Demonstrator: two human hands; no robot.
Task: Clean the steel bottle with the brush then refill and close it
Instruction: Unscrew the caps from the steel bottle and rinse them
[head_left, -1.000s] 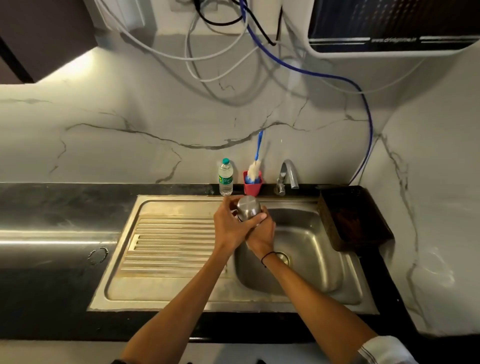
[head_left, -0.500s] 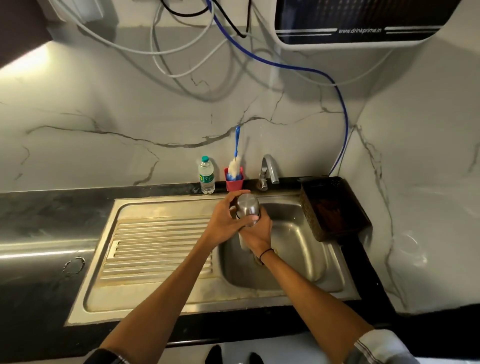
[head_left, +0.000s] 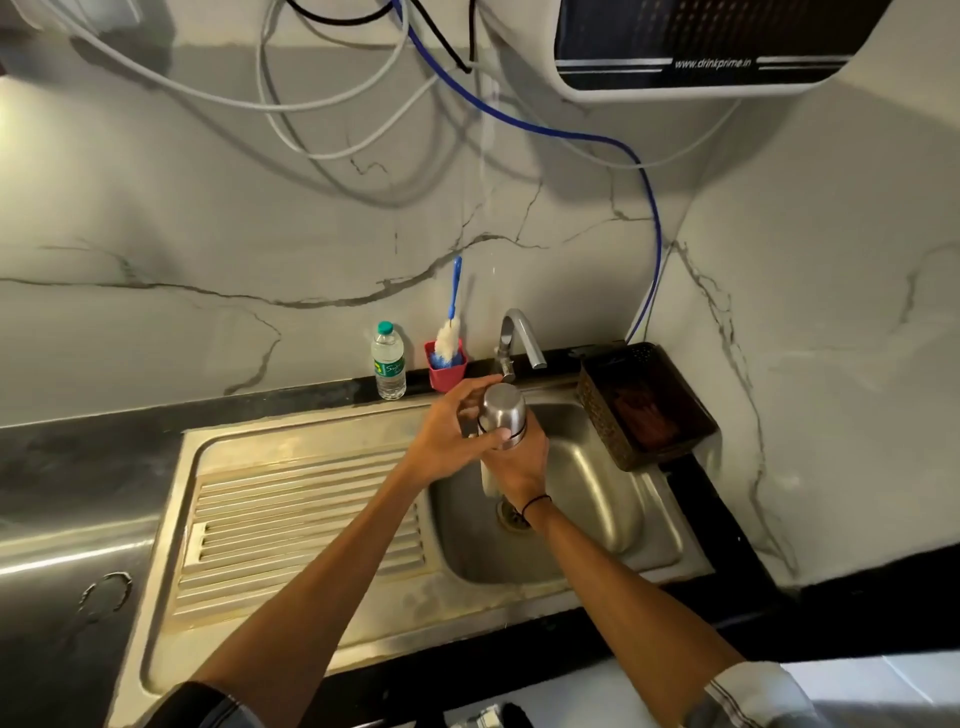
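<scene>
Over sink (head_left: 322, 525), bottle (head_left: 503, 415) between hands (head_left: 488, 447)

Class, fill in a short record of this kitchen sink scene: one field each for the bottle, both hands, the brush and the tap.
bottle: steel bottle held over the sink, cap on
left hand: left hand grips the cap end
right hand: right hand grips the body from below
brush: blue-handled brush stands in a red cup, untouched
tap: tap behind the bottle; no flow visible
</scene>
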